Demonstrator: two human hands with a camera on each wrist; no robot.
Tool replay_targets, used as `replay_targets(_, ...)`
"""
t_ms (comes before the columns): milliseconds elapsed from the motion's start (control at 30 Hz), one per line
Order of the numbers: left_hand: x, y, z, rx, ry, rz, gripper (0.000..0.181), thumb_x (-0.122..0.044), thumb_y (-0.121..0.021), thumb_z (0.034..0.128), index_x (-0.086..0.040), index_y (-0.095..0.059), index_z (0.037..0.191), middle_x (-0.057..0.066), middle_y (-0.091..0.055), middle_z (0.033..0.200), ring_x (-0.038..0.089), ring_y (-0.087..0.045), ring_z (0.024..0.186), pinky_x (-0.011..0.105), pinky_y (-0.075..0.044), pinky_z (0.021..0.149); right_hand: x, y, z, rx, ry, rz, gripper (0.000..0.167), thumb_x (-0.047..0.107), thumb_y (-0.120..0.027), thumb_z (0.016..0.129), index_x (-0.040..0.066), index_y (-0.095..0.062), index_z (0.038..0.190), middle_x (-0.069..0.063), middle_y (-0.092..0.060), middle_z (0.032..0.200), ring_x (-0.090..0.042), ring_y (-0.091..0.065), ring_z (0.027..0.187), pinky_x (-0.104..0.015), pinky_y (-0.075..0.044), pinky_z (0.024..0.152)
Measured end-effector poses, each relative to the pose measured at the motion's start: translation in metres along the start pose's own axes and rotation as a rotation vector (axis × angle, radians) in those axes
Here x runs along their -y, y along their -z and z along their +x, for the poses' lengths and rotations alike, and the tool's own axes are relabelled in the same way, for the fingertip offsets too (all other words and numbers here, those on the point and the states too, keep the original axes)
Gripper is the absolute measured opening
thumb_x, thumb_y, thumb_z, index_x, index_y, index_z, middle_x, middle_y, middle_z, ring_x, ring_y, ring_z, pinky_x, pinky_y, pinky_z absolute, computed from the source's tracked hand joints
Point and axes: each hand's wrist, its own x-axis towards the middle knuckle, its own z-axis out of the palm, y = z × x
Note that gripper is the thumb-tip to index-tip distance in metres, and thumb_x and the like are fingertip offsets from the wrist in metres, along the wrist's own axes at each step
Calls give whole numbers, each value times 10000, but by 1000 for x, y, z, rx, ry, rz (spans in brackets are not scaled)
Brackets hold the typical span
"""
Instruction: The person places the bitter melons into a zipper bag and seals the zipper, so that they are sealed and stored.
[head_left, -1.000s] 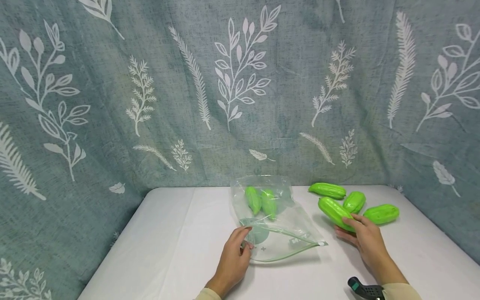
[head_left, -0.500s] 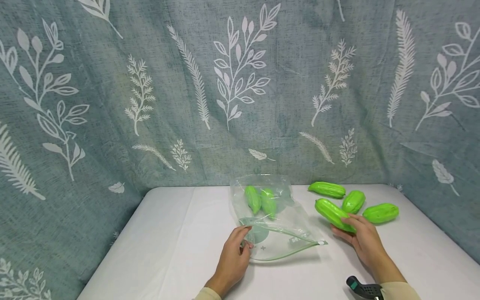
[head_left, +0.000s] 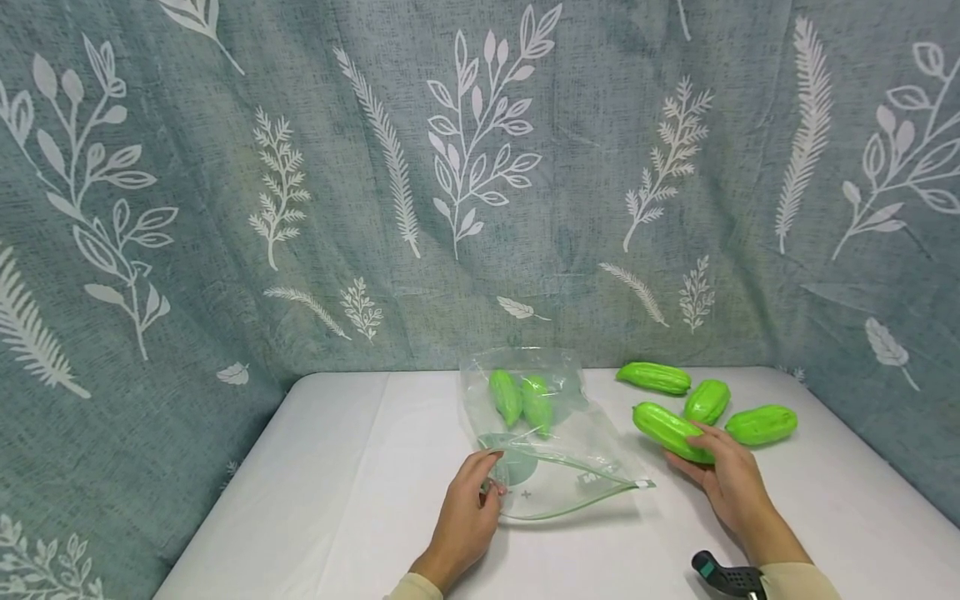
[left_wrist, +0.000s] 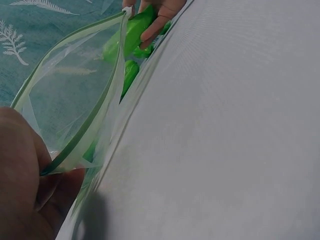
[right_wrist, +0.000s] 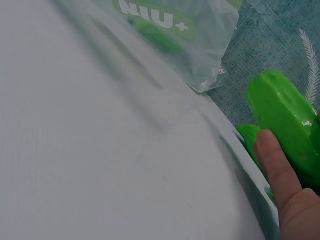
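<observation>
A clear zip bag [head_left: 570, 500] with a green-edged mouth lies on the table, its opening spread toward me. Two bright green ridged gourds [head_left: 506, 398] are inside it, near its far end. My left hand [head_left: 467, 510] pinches the left end of the bag's mouth between thumb and fingers, as the left wrist view [left_wrist: 30, 185] also shows. To the right of the bag, my right hand [head_left: 727, 473] grips a green gourd [head_left: 667, 429], tilted with its far end toward the upper left. In the right wrist view this gourd [right_wrist: 285, 120] partly covers another one.
Beyond the right hand lie three more green gourds: one at the back [head_left: 654, 378], one in the middle [head_left: 707, 402], one at the right [head_left: 762, 425]. A patterned curtain [head_left: 420, 208] surrounds the white table [head_left: 337, 475]. A dark strap [head_left: 727, 575] is on the right wrist.
The right hand, with its gourd, has shifted slightly left and the gourd's far end has dipped a little. The left hand and the bag stay in place.
</observation>
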Motion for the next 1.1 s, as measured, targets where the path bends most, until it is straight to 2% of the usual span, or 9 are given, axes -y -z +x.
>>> replay_targets(100,0,0,0,-2,2,-1,482,86,-518,885,14,-559,1359,54,-527,1365,98,-619,905,210,-543,744,1,0,-1,-17,-5,12,643,103,-430,1037,16,-121,1594,-160,-141,1571,-367,-214,1451,-372,-483,1016)
replay_targets(300,0,0,-1,-1,3,-8,479,88,-523,892,10,-558,1363,53,-525,1367,90,-618,906,211,-545,750,6,-2,-9,6,-1,49,645,82,-464,1033,7,-144,1588,-127,-220,1502,-284,-334,1344,-394,-477,1022)
replay_targets(367,0,0,0,-1,2,-13,478,90,-524,893,9,-557,1363,52,-522,1370,85,-620,900,211,-546,746,7,-2,-12,24,-2,69,647,75,-462,1034,32,-141,1595,-136,-176,1531,-272,-333,1338,-399,-470,1030)
replay_targets(500,0,0,0,-4,-1,-11,473,85,-526,897,5,-557,1363,50,-519,1374,81,-613,901,208,-545,739,10,-4,-18,35,3,63,643,75,-438,1043,122,-145,1614,-131,17,1623,-293,-284,1379,-389,-467,1033)
replay_targets(600,0,1,0,-6,-3,-9,475,82,-523,895,7,-555,1363,50,-518,1376,82,-610,905,210,-546,738,10,-5,-23,62,28,85,541,64,-472,1036,212,-368,1546,-125,-71,1587,-215,-440,1289,-393,-473,1025)
replay_targets(733,0,0,1,1,3,-4,479,72,-528,894,1,-551,1367,44,-515,1378,98,-611,931,209,-545,745,9,-2,-30,115,62,144,359,39,-527,1015,253,-594,1295,-71,-239,1421,-84,-593,1065,-405,-476,1019)
replay_targets(900,0,0,1,4,11,3,481,68,-536,894,2,-550,1370,49,-514,1382,117,-615,951,209,-541,756,12,-5,-34,134,89,168,350,29,-547,1006,257,-607,1265,-86,-255,1394,-93,-605,1067,-399,-478,1016)
replay_targets(967,0,0,0,3,14,4,480,72,-534,895,4,-551,1369,51,-515,1382,121,-618,944,212,-543,756,13,-9,-36,140,106,151,367,27,-569,998,245,-592,1293,-103,-252,1394,-93,-610,1066,-390,-487,1005)
replay_targets(1100,-1,1,-1,-1,13,24,468,64,-535,903,-6,-558,1365,40,-521,1379,154,-606,1035,218,-536,785,16,-16,-39,160,141,96,440,50,-614,986,198,-508,1386,-112,-234,1408,-93,-628,1069,-376,-503,984)
